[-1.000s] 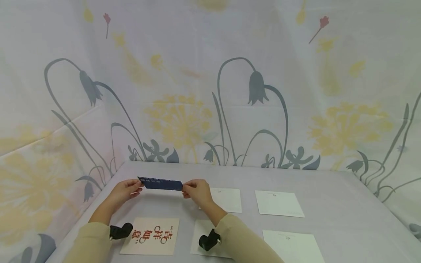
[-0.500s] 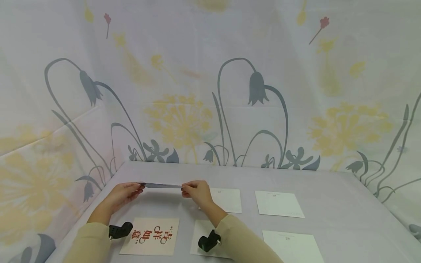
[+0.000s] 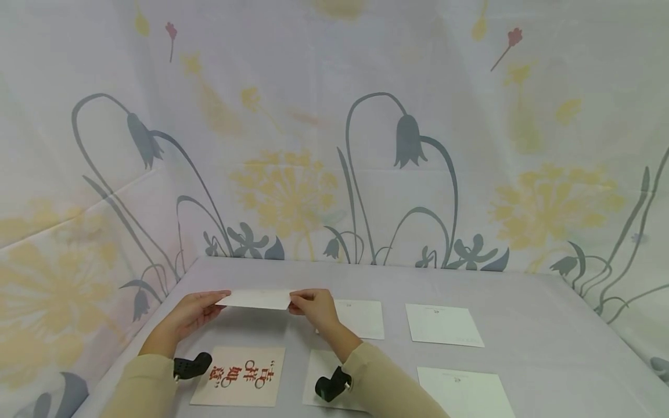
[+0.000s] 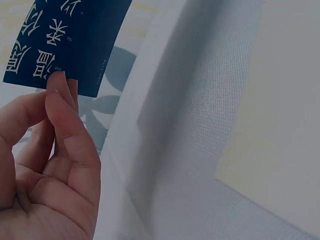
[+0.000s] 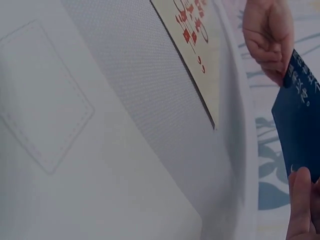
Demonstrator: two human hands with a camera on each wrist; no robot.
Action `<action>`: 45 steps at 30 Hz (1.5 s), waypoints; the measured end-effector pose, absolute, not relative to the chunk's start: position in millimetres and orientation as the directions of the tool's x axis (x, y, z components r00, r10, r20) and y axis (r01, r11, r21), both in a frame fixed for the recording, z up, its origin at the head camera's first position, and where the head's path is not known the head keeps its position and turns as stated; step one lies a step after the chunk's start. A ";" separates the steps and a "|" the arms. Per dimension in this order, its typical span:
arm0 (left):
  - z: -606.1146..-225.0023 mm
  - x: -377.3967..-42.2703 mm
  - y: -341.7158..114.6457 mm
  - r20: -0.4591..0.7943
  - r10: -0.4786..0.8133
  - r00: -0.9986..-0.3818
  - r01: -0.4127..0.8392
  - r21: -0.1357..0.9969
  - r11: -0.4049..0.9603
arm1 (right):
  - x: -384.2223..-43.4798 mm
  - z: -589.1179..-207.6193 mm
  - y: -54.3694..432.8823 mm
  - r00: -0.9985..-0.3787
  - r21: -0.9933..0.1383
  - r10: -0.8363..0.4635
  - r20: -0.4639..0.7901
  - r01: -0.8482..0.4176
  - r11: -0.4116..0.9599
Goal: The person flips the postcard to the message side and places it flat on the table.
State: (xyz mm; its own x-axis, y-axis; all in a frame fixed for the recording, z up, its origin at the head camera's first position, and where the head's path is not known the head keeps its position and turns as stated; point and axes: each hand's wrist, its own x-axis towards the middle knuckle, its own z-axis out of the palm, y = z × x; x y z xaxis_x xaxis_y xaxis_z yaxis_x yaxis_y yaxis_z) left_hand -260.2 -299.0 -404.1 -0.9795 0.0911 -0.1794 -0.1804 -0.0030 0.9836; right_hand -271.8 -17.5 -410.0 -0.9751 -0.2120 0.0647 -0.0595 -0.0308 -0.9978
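Both hands hold one postcard (image 3: 256, 299) above the back left of the table, its white face showing in the head view. The wrist views show the other face: dark blue, with white Chinese characters on the card (image 4: 92, 42). My left hand (image 3: 192, 310) pinches the left end between thumb and fingers. At the opposite end, my right hand (image 3: 316, 307) pinches a corner; only a few of its fingers (image 5: 300, 200) enter the right wrist view. Nearer to me, below the held card, a cream postcard (image 3: 237, 392) with red characters lies flat.
White postcards lie in rows on the pale table: one behind my right hand (image 3: 360, 319), one at the back right (image 3: 444, 325), one at the front right (image 3: 465, 395). My right forearm partly covers another white postcard (image 3: 317, 371). A flower-printed cloth (image 3: 313, 128) hangs behind.
The held postcard has turned over between my hands: its dark blue face showed first, then it was edge-on, and now its white face shows. Both hands stay in nearly the same place.
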 end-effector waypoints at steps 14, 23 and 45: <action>-407.6 -260.6 -293.4 -0.191 0.012 -0.981 -0.186 0.968 0.167 | -276.0 -422.3 -25.0 -0.985 -0.996 -0.161 0.059 -0.047 -0.079; -409.4 -259.3 -290.9 -0.173 0.006 -0.985 -0.162 0.931 0.328 | -275.5 -424.3 -24.9 -0.981 -0.999 -0.190 0.039 -0.043 0.018; -413.0 -262.4 -280.0 -0.102 0.040 -0.994 -0.053 0.767 0.639 | -277.7 -435.2 -26.1 -0.973 -0.943 -0.229 0.022 -0.097 0.320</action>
State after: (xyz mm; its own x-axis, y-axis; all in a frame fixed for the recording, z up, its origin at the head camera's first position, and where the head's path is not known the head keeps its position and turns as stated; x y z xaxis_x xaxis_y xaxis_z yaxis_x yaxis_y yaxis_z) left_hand -262.4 -280.0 -413.0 -0.9940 0.0399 -0.1021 -0.0532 0.6392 0.7672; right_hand -277.7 -26.1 -435.2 -0.9733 -0.2286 0.0224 -0.0968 0.3196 -0.9426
